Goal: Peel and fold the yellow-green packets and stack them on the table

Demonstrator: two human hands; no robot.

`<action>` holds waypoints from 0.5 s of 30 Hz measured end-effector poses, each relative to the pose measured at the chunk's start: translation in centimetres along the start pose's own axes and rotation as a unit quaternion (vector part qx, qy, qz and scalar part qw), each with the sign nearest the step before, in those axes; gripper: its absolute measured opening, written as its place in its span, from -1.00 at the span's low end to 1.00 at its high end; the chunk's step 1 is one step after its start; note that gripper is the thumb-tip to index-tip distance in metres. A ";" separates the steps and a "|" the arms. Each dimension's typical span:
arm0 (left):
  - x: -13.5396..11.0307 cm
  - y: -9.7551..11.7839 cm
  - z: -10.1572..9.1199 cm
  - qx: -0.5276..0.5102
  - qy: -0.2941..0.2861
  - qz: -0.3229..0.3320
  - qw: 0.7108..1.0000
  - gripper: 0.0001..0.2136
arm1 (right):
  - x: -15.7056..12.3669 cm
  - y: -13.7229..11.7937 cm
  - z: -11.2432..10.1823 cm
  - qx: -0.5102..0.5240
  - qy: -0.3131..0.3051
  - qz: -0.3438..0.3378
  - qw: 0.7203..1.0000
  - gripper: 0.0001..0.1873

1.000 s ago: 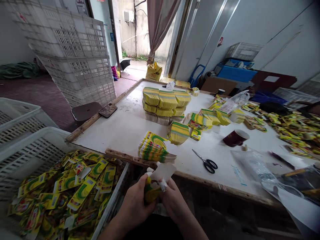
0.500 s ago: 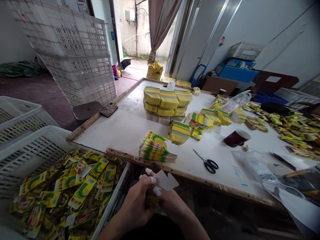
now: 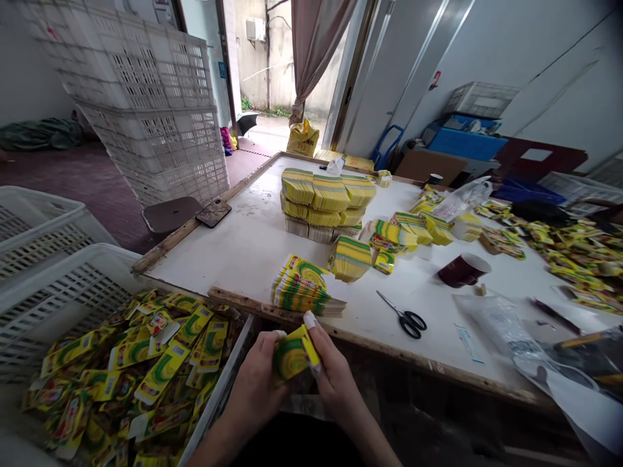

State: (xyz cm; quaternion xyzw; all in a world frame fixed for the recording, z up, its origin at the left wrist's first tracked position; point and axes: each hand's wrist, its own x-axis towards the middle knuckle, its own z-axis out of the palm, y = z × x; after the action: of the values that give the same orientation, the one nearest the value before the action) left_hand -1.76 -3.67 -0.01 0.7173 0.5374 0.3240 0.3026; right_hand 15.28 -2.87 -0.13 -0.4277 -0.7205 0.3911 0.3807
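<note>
A small yellow and green carton (image 3: 291, 355) is held between both hands in front of the table edge. My left hand (image 3: 259, 373) is closed around its left side. My right hand (image 3: 333, 370) grips its right end, with white covers on some fingertips. On the table just beyond the hands lies a fanned stack of flat yellow-green cartons (image 3: 299, 285). To the left, a white plastic crate (image 3: 97, 263) contains many similar cartons (image 3: 163, 373), some with white end flaps sticking out.
Farther back on the white table (image 3: 228, 253) stand stacked bundles of cartons (image 3: 328, 198). Black-handled scissors (image 3: 411, 323), a dark mug (image 3: 462, 269) and a clear plastic bag (image 3: 496, 324) lie to the right. A phone (image 3: 213, 213) rests near the left edge. Tall white crates (image 3: 156, 110) rise behind.
The carton has turned in my hands: its white flaps were upward and spread, and now its printed yellow-green face shows. My right hand has shifted up and slightly right.
</note>
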 end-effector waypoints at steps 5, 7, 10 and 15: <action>0.4 0.3 -2.8 -0.008 -0.056 -0.010 0.998 -0.59 | 0.5 -0.8 -1.8 -0.075 -0.130 -0.003 0.989 -0.45; 0.6 0.2 -3.2 -0.018 -0.071 -0.016 0.997 -0.55 | 0.9 -1.5 -2.9 -0.070 -0.152 -0.013 0.986 -0.62; 0.8 0.1 -3.1 -0.016 -0.088 -0.008 0.996 -0.53 | 1.5 -2.2 -3.9 -0.047 -0.172 -0.019 0.984 -0.77; 1.0 0.0 -2.7 0.050 -0.051 0.015 0.997 -0.56 | 1.8 -1.9 -2.0 -0.012 -0.068 0.016 0.997 -0.67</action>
State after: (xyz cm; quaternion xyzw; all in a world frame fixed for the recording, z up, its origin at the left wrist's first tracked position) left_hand -3.64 -2.45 1.78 0.7552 0.5260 0.2646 0.2880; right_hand 15.82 -1.39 2.74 -0.4161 -0.7426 0.4165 0.3194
